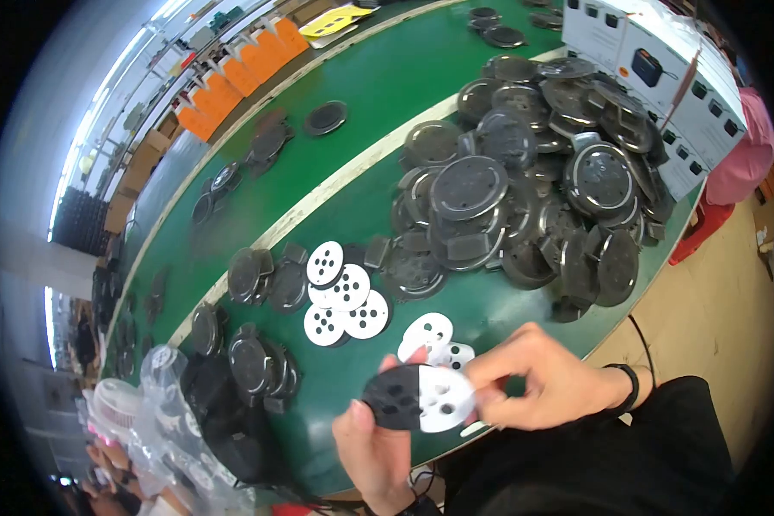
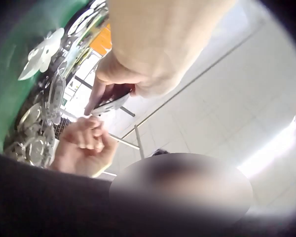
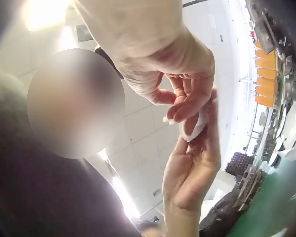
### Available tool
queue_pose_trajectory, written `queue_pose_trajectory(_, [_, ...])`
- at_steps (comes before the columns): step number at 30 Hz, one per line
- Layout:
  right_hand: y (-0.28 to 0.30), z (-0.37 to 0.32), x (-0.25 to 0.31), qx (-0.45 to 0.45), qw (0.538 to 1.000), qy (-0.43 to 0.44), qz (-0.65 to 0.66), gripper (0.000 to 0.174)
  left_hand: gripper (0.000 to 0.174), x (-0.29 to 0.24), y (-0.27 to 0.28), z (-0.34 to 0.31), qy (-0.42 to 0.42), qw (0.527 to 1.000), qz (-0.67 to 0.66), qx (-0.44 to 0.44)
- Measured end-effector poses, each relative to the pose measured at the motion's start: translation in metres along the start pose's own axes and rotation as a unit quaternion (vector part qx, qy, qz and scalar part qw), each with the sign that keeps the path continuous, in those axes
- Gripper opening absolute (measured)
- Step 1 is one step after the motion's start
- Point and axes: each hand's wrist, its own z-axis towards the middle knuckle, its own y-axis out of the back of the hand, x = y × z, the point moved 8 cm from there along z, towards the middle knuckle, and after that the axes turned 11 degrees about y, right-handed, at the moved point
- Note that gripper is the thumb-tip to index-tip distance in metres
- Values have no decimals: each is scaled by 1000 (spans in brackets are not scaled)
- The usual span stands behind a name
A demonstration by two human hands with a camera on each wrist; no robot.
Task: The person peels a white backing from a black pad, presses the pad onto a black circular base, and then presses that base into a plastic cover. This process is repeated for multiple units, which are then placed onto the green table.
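In the head view, a round pad with holes [image 1: 393, 397], half black and half white, is held low over the front edge of the green table. My left hand [image 1: 377, 451] grips it from below by the black side, thumb at the near edge. With curled fingers, my right hand [image 1: 542, 384] pinches the right edge of its white half. The left wrist view shows the pad [image 2: 112, 104] edge-on between both hands. Just behind it lie loose white perforated pieces [image 1: 427, 334]. Further left is a small pile of white-faced round pads [image 1: 350, 288].
A large heap of dark round covers [image 1: 469, 187] fills the table's right side, beside white printed boxes [image 1: 654, 69]. More dark covers [image 1: 251, 363] lie at left, near clear plastic bags [image 1: 150, 421]. A pale strip [image 1: 344, 176] runs along the green table.
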Motion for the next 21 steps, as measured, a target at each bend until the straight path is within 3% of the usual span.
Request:
queue_pose_trajectory(2, [4,-7,-21,14,993,-115,9,20,49,-6,14,2,2,999,-26,-22])
queue_pose_trajectory(7, [2,14,-43,121,955,-125,-242,22,51,-27,36,1,-51,995,-37,-72])
queue_pose_trajectory(10, [4,17,-44,82,943,-60,-318,20,53,-38,29,-3,-79,991,7,-112])
queue_pose_trajectory(12, [13,17,-36,29,961,-76,-265,17,51,-41,18,-2,-88,990,45,-95])
queue_pose_trajectory(13, [18,17,-29,0,968,-83,-239,16,49,-48,12,-5,-133,969,161,-132])
queue_pose_trajectory(14, [20,14,-24,-30,987,-97,-123,13,47,-53,1,-7,-177,931,275,-163])
queue_pose_trajectory(15, [21,9,-17,-63,992,-107,-7,12,45,-54,-13,-7,-220,878,382,-188])
queue_pose_trajectory(16, [22,2,-13,-97,983,-113,106,10,38,-51,-34,-10,-324,820,441,-166])
queue_pose_trajectory(17, [24,0,0,-106,982,-53,146,13,36,-43,-59,-10,-343,734,573,-123])
queue_pose_trajectory(18, [26,-5,5,-104,983,-45,148,18,35,-31,-82,-10,-356,627,689,-78])
queue_pose_trajectory(19, [33,-10,10,-131,984,-19,123,19,33,-18,-95,-5,-381,596,704,-68])
queue_pose_trajectory(21, [50,-22,11,-201,976,17,82,20,36,-10,-115,3,-388,600,700,-2])
